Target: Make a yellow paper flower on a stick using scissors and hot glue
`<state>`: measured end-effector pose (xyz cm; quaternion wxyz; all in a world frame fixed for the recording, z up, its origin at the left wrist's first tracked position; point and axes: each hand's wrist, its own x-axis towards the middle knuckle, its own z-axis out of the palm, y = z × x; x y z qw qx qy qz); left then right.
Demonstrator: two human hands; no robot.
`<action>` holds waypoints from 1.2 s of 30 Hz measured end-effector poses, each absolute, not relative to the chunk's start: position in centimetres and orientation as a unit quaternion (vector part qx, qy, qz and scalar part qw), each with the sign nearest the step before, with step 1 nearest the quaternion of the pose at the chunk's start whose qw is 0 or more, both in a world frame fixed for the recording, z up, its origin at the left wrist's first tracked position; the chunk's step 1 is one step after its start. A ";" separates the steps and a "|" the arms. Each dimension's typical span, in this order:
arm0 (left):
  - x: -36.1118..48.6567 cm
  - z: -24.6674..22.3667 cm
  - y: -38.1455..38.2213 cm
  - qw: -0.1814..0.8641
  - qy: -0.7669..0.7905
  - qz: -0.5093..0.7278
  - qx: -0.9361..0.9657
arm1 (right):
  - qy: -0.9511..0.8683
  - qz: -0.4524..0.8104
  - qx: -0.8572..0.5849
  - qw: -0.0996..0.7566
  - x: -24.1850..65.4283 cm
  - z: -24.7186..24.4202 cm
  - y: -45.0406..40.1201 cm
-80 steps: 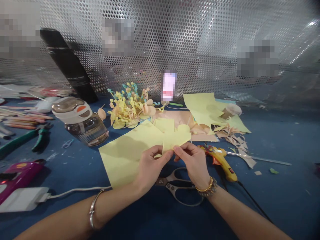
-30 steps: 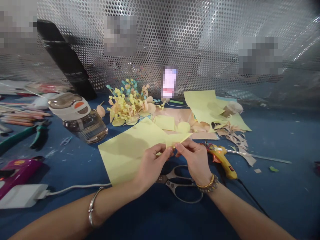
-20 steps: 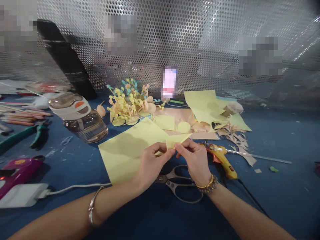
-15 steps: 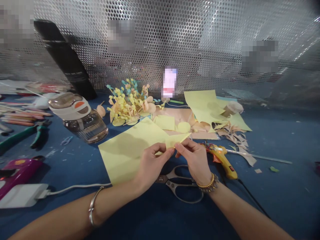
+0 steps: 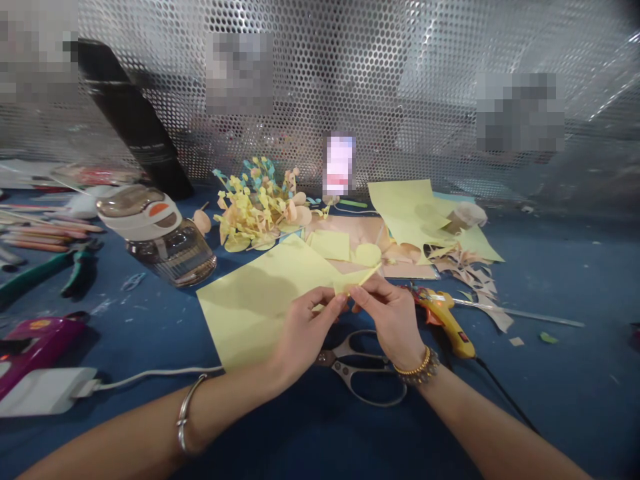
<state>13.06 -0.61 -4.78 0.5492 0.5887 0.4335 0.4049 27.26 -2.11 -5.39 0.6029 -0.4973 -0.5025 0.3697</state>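
A small piece of yellow paper [image 5: 354,279] is pinched between my two hands, its right edge rolled or folded over. My left hand [image 5: 311,327] grips its lower left part between thumb and fingers. With thumb and forefinger, my right hand [image 5: 393,317] closes on the right part; the fingertips behind the paper are hidden. Under and left of my left hand lies a large yellow sheet [image 5: 250,303]. Metal scissors [image 5: 370,383] rest on the blue table below my hands, their blades hidden by my left hand and wrist.
Paper flowers [image 5: 260,207] stand behind the sheet, near a glass bottle [image 5: 170,250]. A yellow glue gun [image 5: 447,323] with its cord lies right of my right hand, beside paper scraps [image 5: 473,277]. Pliers [image 5: 75,270] and a white charger [image 5: 50,392] are at the left. Perforated metal [image 5: 300,87] closes the back.
The upper right edge of the small yellow paper looks narrower and more rolled over now. My hands have shifted only slightly; the things on the table stay put.
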 end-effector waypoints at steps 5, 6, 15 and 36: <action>13.2 -4.6 -0.8 0.540 0.441 0.414 0.586 | -0.488 0.374 -0.495 0.614 27.2 -5.7 -2.1; 13.2 -4.6 -0.8 0.537 0.445 0.415 0.584 | -0.487 0.375 -0.495 0.614 27.2 -5.7 -2.1; 13.1 -4.5 -0.7 0.539 0.445 0.416 0.582 | -0.535 0.391 -0.477 0.578 27.3 -5.4 -1.9; 13.2 -4.4 -0.8 0.547 0.441 0.395 0.592 | -0.505 0.383 -0.483 0.604 27.1 -5.3 -2.0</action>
